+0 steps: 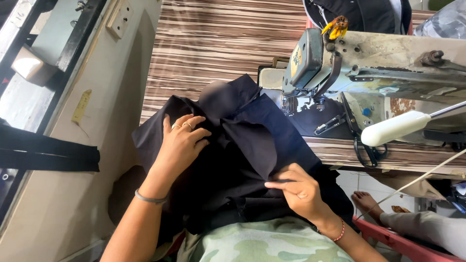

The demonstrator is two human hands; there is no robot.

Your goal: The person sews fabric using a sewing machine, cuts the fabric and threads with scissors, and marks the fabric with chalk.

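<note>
Here, dark cloth (242, 145) under left hand (182, 143)

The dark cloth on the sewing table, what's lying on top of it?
On the dark cloth rest the left hand, fingers spread, and the right hand, pinching a fold. Whatever lies beneath stays covered.

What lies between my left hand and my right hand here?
Only folds of the dark fabric lie between the left hand and the right hand, in the head view.
</note>
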